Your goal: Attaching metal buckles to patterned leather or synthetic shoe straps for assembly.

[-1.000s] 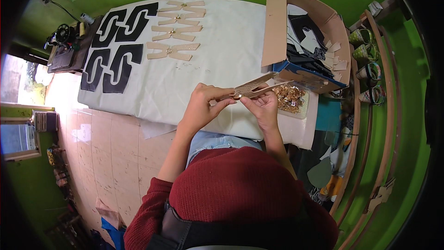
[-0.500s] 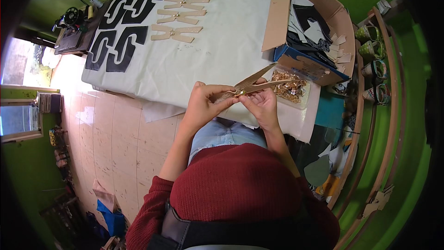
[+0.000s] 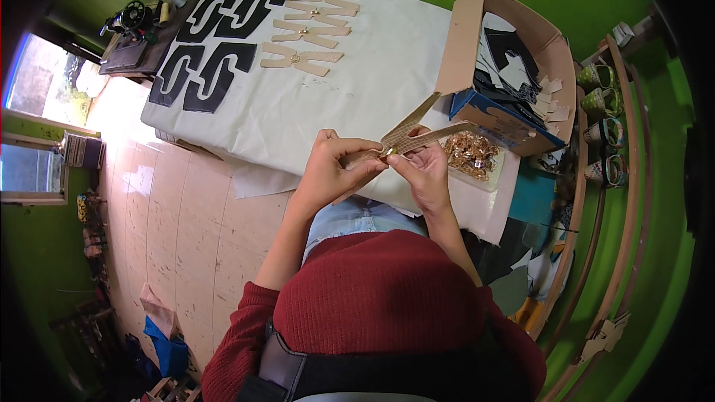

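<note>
Above my lap, a beige textured strap piece [image 3: 410, 120] is held in both hands, its two far ends spreading like a V. A gold ornament [image 3: 389, 152] sits at its narrow middle. My left hand [image 3: 334, 167] pinches the near-left part of the strap, thumb beside the ornament. My right hand [image 3: 426, 175] is closed on the other side, thumb against the ornament's edge and fingers behind the strap. Just right of it stands a clear tray of gold ornaments [image 3: 472, 155]. Similar crossed beige straps [image 3: 302, 59] with gold centres lie in a column on the table.
Several black cut-out pieces [image 3: 220, 78] lie at the left of the white-covered table [image 3: 372, 52]. A cardboard box [image 3: 462, 52] of scraps stands at the right. A sewing machine [image 3: 132, 18] is at far left, a wooden rack [image 3: 622, 253] with small shoes at right.
The view has shifted slightly, so the table appears lower and further right. Both hands keep their hold on the strap at the ornament, with little visible movement.
</note>
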Motion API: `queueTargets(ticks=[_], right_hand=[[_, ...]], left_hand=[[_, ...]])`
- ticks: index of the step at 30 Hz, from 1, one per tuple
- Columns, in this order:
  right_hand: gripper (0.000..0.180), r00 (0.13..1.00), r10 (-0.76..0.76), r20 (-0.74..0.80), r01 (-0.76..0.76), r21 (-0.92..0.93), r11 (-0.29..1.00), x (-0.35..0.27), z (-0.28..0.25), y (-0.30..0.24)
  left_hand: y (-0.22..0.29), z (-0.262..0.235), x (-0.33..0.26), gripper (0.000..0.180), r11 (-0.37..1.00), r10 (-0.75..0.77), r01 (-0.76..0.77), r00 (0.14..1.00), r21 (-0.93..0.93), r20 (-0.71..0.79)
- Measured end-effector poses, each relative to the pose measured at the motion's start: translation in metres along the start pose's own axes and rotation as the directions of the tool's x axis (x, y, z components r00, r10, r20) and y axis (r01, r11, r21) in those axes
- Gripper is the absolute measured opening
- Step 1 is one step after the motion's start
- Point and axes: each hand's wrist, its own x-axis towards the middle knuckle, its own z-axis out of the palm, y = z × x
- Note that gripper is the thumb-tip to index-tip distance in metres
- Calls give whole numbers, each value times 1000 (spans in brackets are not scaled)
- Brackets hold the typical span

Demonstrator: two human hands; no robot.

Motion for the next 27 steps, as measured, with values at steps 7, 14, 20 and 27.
queueTargets(ticks=[7,14,20,27], right_hand=[[47,998,37,-57,-42,-80,996,26,11,17],[41,956,244,-166,-250,-17,968,62,33,74],[26,825,509,-246,-464,221,858,99,46,131],[20,837,419,-351,-456,-25,890,137,41,200]], left_hand=[[-28,-15,16,26,997,27,-23,999,80,-40],[-86,-60,43,28,971,-238,238,965,10,114],[-190,-125,78,24,957,-268,286,819,44,507],[-246,-165,132,48,840,-321,67,861,538,395]])
